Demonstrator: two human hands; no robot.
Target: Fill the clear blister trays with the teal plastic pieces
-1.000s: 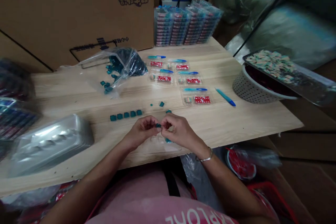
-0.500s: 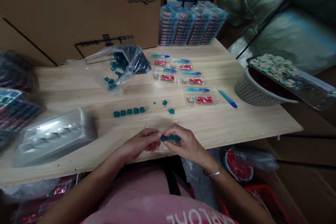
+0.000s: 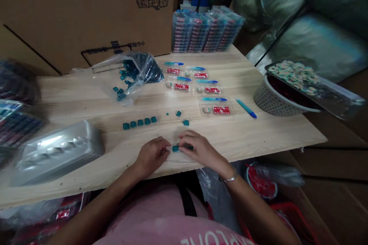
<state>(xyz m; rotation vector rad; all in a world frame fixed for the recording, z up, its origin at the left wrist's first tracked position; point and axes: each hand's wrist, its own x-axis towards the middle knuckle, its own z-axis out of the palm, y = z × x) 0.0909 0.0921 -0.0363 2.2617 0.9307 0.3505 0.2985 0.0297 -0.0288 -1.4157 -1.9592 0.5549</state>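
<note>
My left hand [image 3: 152, 156] rests on the pale wooden table [image 3: 86, 101] near its front edge, fingers loosely curled beside a short line of small teal square pieces [image 3: 178, 148]. My right hand [image 3: 199, 150] lies over that line, its fingers pressing on the pieces and hiding part of them. Farther forward, several teal squares [image 3: 139, 122] sit in a neat row, and a few loose ones [image 3: 186, 122] lie to their right.
A transparent bag of teal pieces [image 3: 135, 72] lies at the back. Blister packs with red cards and blue sticks [image 3: 215, 105] lie on the right, beyond them stacked packs [image 3: 207, 32]. A silver plastic tray [image 3: 57, 153] is left; a perforated basket [image 3: 273, 101] is right.
Both hands have dropped to the tabletop and spread a little. The teal pieces held between them now lie low under my right fingers.
</note>
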